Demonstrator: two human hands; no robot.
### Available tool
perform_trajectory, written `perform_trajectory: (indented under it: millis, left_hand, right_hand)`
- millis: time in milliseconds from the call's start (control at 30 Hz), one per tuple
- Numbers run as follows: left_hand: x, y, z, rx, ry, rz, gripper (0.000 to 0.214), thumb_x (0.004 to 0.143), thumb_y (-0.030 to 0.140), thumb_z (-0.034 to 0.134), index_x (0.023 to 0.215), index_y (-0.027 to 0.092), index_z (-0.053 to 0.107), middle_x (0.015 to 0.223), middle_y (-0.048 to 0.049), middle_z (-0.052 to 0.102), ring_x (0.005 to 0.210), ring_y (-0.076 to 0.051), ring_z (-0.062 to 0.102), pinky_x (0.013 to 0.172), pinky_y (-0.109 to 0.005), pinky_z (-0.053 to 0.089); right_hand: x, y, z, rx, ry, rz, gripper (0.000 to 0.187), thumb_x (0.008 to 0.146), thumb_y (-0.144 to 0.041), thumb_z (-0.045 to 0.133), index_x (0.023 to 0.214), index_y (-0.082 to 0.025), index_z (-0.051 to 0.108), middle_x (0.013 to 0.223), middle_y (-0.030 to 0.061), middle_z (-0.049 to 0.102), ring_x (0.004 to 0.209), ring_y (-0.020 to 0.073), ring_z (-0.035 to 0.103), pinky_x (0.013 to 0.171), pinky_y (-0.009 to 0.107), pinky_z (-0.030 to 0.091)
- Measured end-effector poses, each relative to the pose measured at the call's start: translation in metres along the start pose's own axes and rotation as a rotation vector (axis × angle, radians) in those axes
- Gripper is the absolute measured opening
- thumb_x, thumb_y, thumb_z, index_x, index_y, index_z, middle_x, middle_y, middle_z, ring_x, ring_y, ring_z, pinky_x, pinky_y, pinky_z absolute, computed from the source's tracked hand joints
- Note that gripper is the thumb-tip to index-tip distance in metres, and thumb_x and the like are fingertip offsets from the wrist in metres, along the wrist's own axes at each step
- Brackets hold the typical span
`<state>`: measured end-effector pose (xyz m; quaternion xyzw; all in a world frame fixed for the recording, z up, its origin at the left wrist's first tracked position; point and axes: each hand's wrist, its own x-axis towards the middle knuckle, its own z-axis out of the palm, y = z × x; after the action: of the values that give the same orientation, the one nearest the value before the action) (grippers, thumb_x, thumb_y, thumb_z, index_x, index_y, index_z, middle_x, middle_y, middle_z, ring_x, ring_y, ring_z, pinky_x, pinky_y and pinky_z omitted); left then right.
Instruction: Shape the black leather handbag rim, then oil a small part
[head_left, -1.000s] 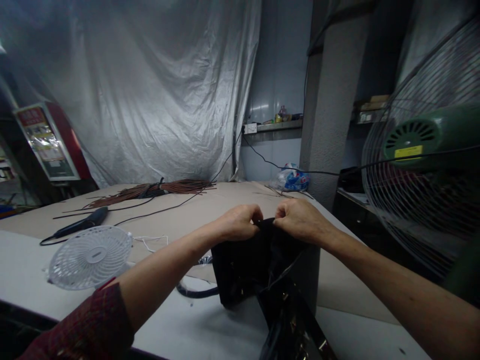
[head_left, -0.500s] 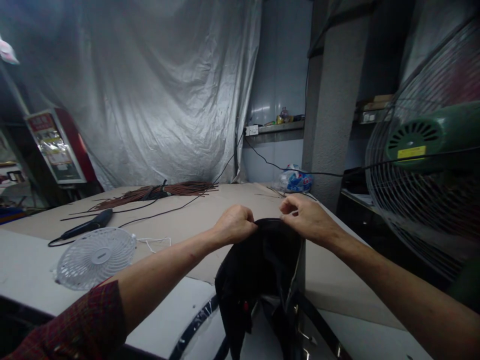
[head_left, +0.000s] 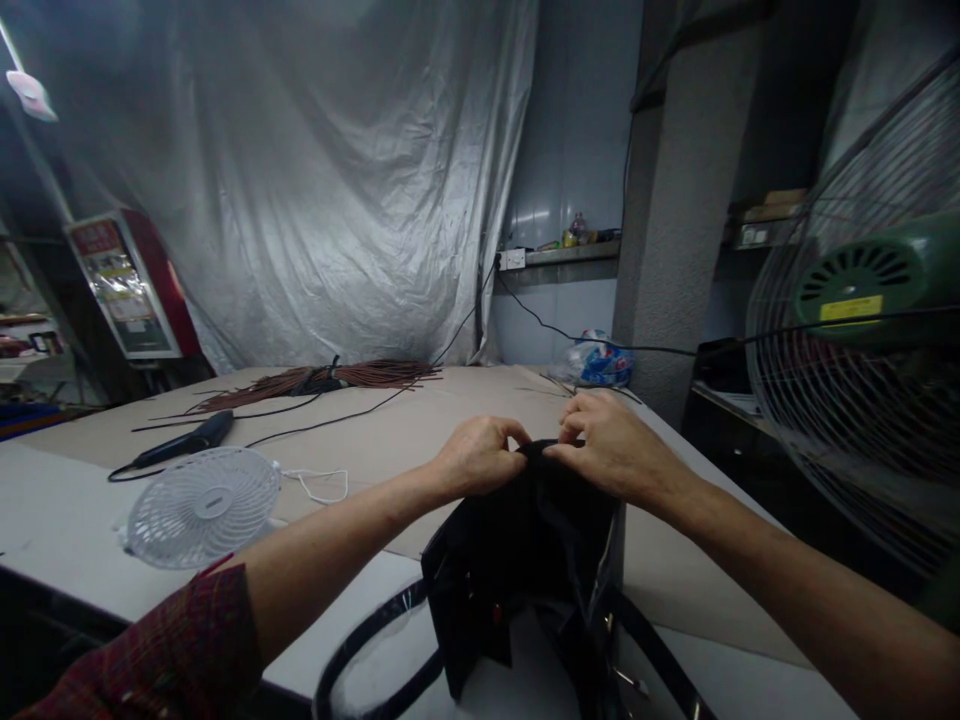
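A black handbag (head_left: 517, 530) with dark strap handles (head_left: 375, 625) stands on the table in front of me, its top edge raised. My left hand (head_left: 484, 455) pinches that edge from the left, thumb and fingers closed on the black material. From the right, my right hand (head_left: 611, 445) grips the same edge, thumb pressed against it and fingers curled. The two hands are close together at the rim. A small red spot shows low on the bag's front, and metal fittings hang at its right side. Much of the inside is too dark to make out.
A white fan grille (head_left: 206, 505) lies left of my arm, with a dark hand tool on a cord (head_left: 187, 440) behind it. Farther back are a bundle of brown strips (head_left: 337, 378) and a blue-white plastic bag (head_left: 600, 360). A large green fan (head_left: 862, 270) stands at right.
My right hand has moved left along the rim, closer to my left hand, and its thumb now presses on the edge. The bag's opening has spread slightly, and the view has shifted a little.
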<state>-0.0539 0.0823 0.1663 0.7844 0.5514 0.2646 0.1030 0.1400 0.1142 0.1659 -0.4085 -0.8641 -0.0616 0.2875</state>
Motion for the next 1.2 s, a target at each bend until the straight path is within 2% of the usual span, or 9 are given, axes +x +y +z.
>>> perform_trajectory:
  millis: [100, 267, 500, 700, 833, 967, 1200]
  left_hand:
    - [-0.001, 0.0, 0.002, 0.001, -0.008, -0.002, 0.026, 0.072, 0.029, 0.057, 0.092, 0.026, 0.073, 0.065, 0.0021, 0.063, 0.06, -0.013, 0.054, 0.055, -0.023, 0.034]
    - [-0.001, -0.002, 0.004, -0.036, -0.006, 0.015, 0.029, 0.068, 0.023, 0.054, 0.09, 0.025, 0.073, 0.083, 0.0008, 0.07, 0.075, -0.016, 0.061, 0.061, -0.024, 0.04]
    - [0.001, -0.003, 0.006, -0.086, -0.034, 0.083, 0.034, 0.071, 0.024, 0.053, 0.096, 0.025, 0.074, 0.086, 0.0015, 0.072, 0.077, -0.015, 0.061, 0.062, -0.022, 0.041]
    - [0.002, -0.005, 0.009, -0.155, -0.065, 0.078, 0.036, 0.07, 0.026, 0.053, 0.1, 0.023, 0.074, 0.091, 0.0001, 0.072, 0.078, -0.016, 0.061, 0.061, -0.022, 0.041]
    - [0.001, -0.006, 0.009, -0.172, -0.072, 0.061, 0.038, 0.07, 0.026, 0.053, 0.101, 0.024, 0.073, 0.09, -0.0001, 0.072, 0.076, -0.015, 0.061, 0.06, -0.022, 0.041]
    - [0.001, -0.004, 0.009, -0.181, -0.078, 0.06, 0.036, 0.071, 0.025, 0.053, 0.1, 0.024, 0.073, 0.09, -0.0004, 0.071, 0.078, -0.015, 0.061, 0.061, -0.021, 0.041]
    - [-0.001, -0.001, 0.007, -0.201, -0.083, 0.057, 0.036, 0.07, 0.025, 0.053, 0.099, 0.022, 0.073, 0.088, -0.0007, 0.071, 0.075, -0.014, 0.06, 0.061, -0.021, 0.042]
  right_hand:
    - [0.001, 0.003, 0.003, -0.016, -0.012, -0.014, 0.01, 0.075, -0.016, 0.068, 0.065, -0.018, 0.067, 0.088, 0.004, 0.062, 0.098, 0.0217, 0.048, 0.087, 0.034, 0.041]
    - [-0.001, 0.008, 0.005, -0.018, -0.006, -0.057, 0.013, 0.073, -0.009, 0.061, 0.062, -0.017, 0.065, 0.085, 0.0044, 0.063, 0.096, 0.021, 0.049, 0.09, 0.034, 0.041]
    - [-0.003, 0.007, 0.002, 0.021, 0.046, -0.069, 0.013, 0.071, -0.009, 0.061, 0.061, -0.016, 0.061, 0.088, 0.0038, 0.063, 0.096, 0.0212, 0.048, 0.09, 0.036, 0.04]
    - [-0.003, -0.003, 0.0, 0.046, -0.043, -0.028, 0.009, 0.071, -0.015, 0.072, 0.077, -0.019, 0.067, 0.101, 0.0024, 0.061, 0.11, 0.0247, 0.043, 0.095, 0.043, 0.035]
    - [-0.001, -0.005, -0.002, -0.029, -0.064, 0.038, 0.005, 0.072, -0.017, 0.072, 0.072, -0.019, 0.067, 0.094, 0.0036, 0.061, 0.108, 0.0253, 0.043, 0.091, 0.042, 0.037]
    - [0.0, -0.003, -0.002, -0.044, -0.082, 0.037, 0.009, 0.074, -0.012, 0.066, 0.067, -0.018, 0.067, 0.092, 0.0028, 0.062, 0.107, 0.024, 0.043, 0.092, 0.04, 0.036]
    - [-0.002, -0.002, 0.001, 0.021, -0.004, 0.018, 0.015, 0.072, -0.009, 0.062, 0.061, -0.019, 0.064, 0.09, -0.0004, 0.063, 0.105, 0.0218, 0.045, 0.089, 0.041, 0.032]
